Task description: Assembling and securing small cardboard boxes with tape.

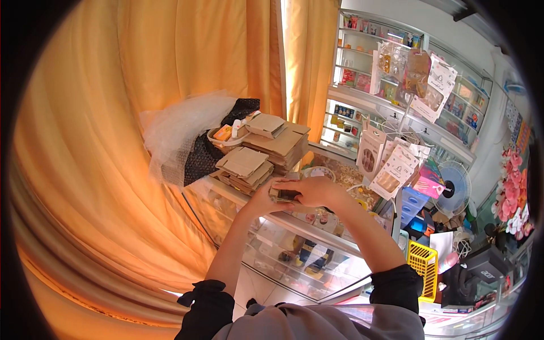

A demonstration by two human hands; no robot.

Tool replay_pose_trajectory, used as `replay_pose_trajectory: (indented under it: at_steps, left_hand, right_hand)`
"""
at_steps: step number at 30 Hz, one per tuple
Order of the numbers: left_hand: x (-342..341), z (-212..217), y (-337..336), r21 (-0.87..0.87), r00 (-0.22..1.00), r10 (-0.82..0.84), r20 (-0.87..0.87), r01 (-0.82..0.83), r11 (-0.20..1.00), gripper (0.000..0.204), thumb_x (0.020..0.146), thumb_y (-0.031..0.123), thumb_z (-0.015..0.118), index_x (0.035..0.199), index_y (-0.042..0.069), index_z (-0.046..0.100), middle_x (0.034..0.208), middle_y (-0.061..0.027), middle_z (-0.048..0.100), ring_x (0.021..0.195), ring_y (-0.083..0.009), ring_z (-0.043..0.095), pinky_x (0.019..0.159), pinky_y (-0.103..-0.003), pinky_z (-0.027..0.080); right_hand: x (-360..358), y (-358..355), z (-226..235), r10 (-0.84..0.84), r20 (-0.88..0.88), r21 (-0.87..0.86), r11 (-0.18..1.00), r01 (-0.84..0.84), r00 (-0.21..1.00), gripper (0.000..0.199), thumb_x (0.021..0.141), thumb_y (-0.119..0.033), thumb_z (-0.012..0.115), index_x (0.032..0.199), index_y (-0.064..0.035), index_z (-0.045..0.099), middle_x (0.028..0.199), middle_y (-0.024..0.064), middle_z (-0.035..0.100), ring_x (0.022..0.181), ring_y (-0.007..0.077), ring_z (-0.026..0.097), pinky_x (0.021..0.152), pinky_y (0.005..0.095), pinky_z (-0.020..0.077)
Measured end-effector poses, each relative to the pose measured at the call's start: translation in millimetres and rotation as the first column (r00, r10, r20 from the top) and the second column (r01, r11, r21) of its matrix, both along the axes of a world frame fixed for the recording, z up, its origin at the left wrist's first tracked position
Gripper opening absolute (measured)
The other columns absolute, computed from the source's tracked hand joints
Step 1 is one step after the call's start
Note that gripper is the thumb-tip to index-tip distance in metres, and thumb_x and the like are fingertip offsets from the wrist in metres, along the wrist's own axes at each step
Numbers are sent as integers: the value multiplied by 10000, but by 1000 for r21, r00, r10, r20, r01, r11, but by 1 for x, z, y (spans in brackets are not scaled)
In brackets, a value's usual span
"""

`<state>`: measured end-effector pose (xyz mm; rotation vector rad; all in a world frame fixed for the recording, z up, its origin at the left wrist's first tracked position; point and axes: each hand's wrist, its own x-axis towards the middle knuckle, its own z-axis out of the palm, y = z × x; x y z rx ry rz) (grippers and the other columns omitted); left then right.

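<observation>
Over the glass counter, both hands meet at a small brown cardboard box (pixel 281 194) whose dark inside shows between them. My left hand (pixel 265 199) is closed around its left side. From the right, my right hand (pixel 316 191) grips the box with bent fingers; part of the box is hidden behind the fingers. Just beyond my left hand lies a stack of small flattened cardboard boxes (pixel 245 162). Behind it stands a taller pile of larger flat cardboard (pixel 277 141) with a smaller folded piece (pixel 265 124) on top.
A basket (pixel 226 139) with an orange packet and white items sits beside black and clear bubble wrap (pixel 190 133). Hanging packages (pixel 391 173) fill a rack at the right. Farther right are a fan (pixel 453 184) and a yellow basket (pixel 422 266). Orange curtains (pixel 113 141) hang at the left.
</observation>
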<state>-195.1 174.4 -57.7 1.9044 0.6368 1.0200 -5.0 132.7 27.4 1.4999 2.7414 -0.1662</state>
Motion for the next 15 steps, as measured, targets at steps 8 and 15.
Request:
replay_pose_trajectory:
  at_steps: [8,15]
  left_hand:
    - [-1,-2,-2,57,998,5,58,-9,998,698,641,169,865,1227,57,502,1204,-69,565,1124,-176,535,966,-325,428]
    - [0,-3,-1,8,999,-16,38,16,1000,690,647,65,842,1246,73,499,1175,-60,576,1085,-159,549,906,-299,464]
  right_hand:
    - [-13,-32,0,-17,-96,217,976,37,995,523,848,-414,615,1347,-361,466,948,138,624,797,296,652,670,393,525]
    - [-21,-30,-34,-64,-12,425,903,63,998,502,842,-340,630,1313,-350,458,1069,133,576,935,306,619,703,476,492]
